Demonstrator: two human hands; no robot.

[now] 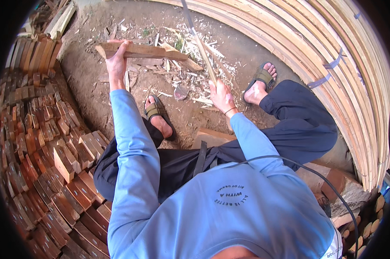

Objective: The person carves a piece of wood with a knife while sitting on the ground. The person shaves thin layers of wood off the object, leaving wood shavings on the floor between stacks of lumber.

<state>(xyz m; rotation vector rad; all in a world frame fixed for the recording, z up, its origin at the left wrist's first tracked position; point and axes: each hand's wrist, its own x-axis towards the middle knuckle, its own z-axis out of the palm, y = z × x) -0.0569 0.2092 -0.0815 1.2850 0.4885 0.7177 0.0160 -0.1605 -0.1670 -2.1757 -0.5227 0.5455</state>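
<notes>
Watching through the head camera from way back here, so it's all eyeballing. The left hand (117, 62) is wrapped around the piece of wood (149, 51) near its left end, thumb showing along the near side. The wood sits crosswise over the littered ground (89, 77), right end pointing at the chips (210, 56). I can't tell whether that far end is hanging free or resting on the scrap underneath.

The right hand (223, 96) has its fingers closed around the bottom of a long tool (207, 60). The upper part is blurred and runs out at the top, so don't ask me what the head looks like.

Handling-wise, I'd guess the wood is stiff all the way through, light enough for one hand but front-heavy when held by the end like that. Looks dry and rough, so slipping shouldn't be a big worry; splinters would be. Not fragile, though it might split along the grain. I'd grab it right at that left end, fingers around the sides, well clear of the tool. Sliding toward the middle would balance better but puts fingers closer to it.
</notes>
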